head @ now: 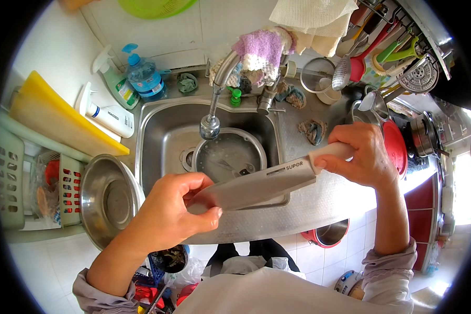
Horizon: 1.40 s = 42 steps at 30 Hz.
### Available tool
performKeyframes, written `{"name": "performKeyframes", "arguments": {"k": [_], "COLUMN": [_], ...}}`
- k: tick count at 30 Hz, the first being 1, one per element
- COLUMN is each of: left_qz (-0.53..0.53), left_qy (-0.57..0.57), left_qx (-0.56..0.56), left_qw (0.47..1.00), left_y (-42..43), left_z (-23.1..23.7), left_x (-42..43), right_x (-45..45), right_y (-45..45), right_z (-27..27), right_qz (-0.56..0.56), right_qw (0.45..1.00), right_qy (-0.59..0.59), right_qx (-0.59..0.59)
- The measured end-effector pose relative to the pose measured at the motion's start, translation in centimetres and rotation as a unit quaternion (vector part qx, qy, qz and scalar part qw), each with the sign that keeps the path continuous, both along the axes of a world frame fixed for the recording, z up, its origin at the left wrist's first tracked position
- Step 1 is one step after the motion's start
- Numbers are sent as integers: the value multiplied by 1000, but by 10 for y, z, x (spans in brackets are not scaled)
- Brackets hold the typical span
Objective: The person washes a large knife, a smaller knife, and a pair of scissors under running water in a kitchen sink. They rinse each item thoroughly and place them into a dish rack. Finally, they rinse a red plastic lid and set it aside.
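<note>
A Supor kitchen knife [259, 186] spans the space between my hands, over the front rim of the stainless steel sink [157, 145]. My right hand [359, 155] grips its pale handle [334, 151]. At the other end, my left hand [180, 208] pinches the blade near its tip, thumb on the near side; the tip itself is partly covered. Below the knife, a round metal basin [228, 157] sits in the sink with water and a few utensils in it, hard to make out. The faucet's flexible spout [210, 125] hangs above that basin.
Left of the sink are a steel bowl [110, 196], a yellow cutting board [62, 114], a white spray bottle [110, 117] and a blue soap bottle [145, 76]. Cloth scraps [313, 131] lie on the right counter. Ladles and a skimmer [341, 73] hang at the upper right.
</note>
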<state>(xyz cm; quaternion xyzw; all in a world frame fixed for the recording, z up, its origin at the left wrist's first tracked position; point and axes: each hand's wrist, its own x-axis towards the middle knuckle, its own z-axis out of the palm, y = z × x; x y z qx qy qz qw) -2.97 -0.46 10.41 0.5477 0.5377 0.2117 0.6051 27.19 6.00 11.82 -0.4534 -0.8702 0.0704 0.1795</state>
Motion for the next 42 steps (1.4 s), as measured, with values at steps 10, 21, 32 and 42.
{"name": "performKeyframes", "arguments": {"k": [10,21,32,42], "left_qz": [5,-19,-54,-71], "left_qy": [-5,64,40,139], "left_qx": [-10,49,241,214], "left_qw": [1000,997,968,964], "left_y": [0,6,11,17], "left_z": [-1,-4,-16,-9], "left_x": [-1,5,17,26], "right_x": [-1,-9,-28,-42], "right_y": [1,4,2,-1], "right_z": [0,3,-5,2], "right_qz": [-4,17,2,8], "right_qw": [1000,999,1000,999], "right_qy": [-6,-23,-25,-38], "right_qx": [0,24,6,23]}}
